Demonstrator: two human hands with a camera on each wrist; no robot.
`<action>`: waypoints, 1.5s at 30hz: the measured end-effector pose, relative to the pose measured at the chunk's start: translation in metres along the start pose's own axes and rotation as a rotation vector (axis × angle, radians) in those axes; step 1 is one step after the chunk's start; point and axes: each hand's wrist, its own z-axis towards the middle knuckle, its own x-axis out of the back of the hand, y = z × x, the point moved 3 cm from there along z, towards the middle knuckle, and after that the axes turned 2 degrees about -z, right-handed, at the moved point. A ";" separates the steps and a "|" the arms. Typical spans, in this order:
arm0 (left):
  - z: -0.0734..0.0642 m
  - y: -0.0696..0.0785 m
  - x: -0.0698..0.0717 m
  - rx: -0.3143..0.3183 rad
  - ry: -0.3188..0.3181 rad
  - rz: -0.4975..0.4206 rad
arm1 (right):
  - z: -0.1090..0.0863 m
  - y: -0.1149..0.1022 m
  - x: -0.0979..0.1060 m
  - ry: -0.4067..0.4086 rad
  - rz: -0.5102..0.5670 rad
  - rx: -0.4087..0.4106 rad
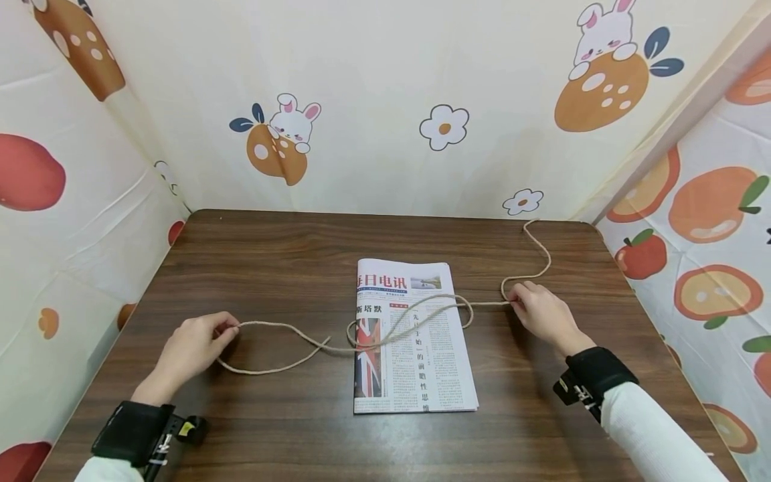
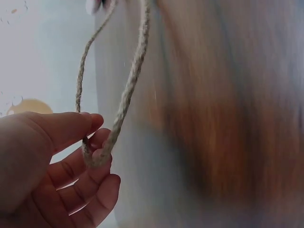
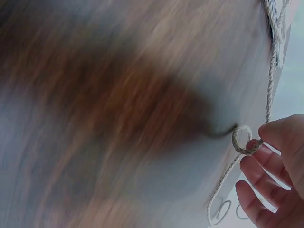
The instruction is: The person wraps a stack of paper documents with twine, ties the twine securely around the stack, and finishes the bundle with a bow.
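A beige braided rope (image 1: pixel 434 326) runs across a folded newspaper (image 1: pixel 446 381), with loose loops and a crossing over the paper. At its left end my left hand (image 1: pixel 195 345) pinches a bend of the rope between thumb and forefinger; in the left wrist view the bend (image 2: pixel 97 159) hangs by the fingertips. To the right of the paper, my right hand (image 1: pixel 542 314) pinches the rope with thumb and forefinger. The right wrist view shows a small curl of rope (image 3: pixel 243 142) beside those fingertips. From there the tail (image 1: pixel 545 261) winds away to the table's back edge.
The brown wood-grain table (image 1: pixel 289 442) meets a cream curtain (image 1: pixel 373 167) with rabbit and flower prints at the back. Fruit-print cloth hangs on the left (image 1: pixel 78 268) and right (image 1: pixel 711 241). Each wrist wears a black band with a small camera.
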 end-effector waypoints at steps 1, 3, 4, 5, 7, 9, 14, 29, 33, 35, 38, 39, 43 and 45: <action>0.000 -0.003 0.002 0.007 0.002 0.006 | -0.001 0.001 0.001 -0.001 -0.002 -0.004; 0.001 -0.008 0.006 0.021 0.007 0.025 | -0.002 0.004 0.002 -0.003 -0.006 -0.010; 0.001 -0.010 0.008 0.026 0.014 0.041 | -0.003 0.005 0.003 0.000 -0.009 -0.014; 0.002 -0.012 0.009 0.030 0.020 0.060 | -0.004 0.006 0.003 0.002 -0.011 -0.020; 0.003 -0.014 0.009 0.037 0.022 0.092 | -0.005 0.008 0.004 0.011 -0.012 -0.026; 0.005 -0.013 0.008 0.033 0.018 0.117 | -0.006 0.008 0.004 0.025 -0.016 -0.016; 0.009 0.000 0.001 -0.006 0.008 0.148 | -0.006 0.001 0.002 0.077 -0.035 0.073; 0.019 0.108 -0.037 -0.340 0.133 0.174 | 0.010 -0.040 -0.011 0.087 -0.047 0.182; 0.021 0.135 -0.056 -0.415 0.109 0.179 | 0.013 -0.050 -0.019 0.049 -0.042 0.183; 0.022 0.144 -0.065 -0.438 0.091 0.183 | 0.013 -0.053 -0.022 0.031 -0.047 0.173; 0.023 0.151 -0.076 -0.447 0.073 0.180 | 0.014 -0.056 -0.025 0.021 -0.051 0.164; 0.023 0.153 -0.079 -0.445 0.069 0.182 | 0.014 -0.057 -0.025 0.022 -0.050 0.162; 0.024 0.156 -0.086 -0.432 0.066 0.183 | 0.015 -0.060 -0.028 0.052 -0.049 0.168; 0.025 0.156 -0.087 -0.431 0.066 0.188 | 0.016 -0.061 -0.030 0.071 -0.053 0.173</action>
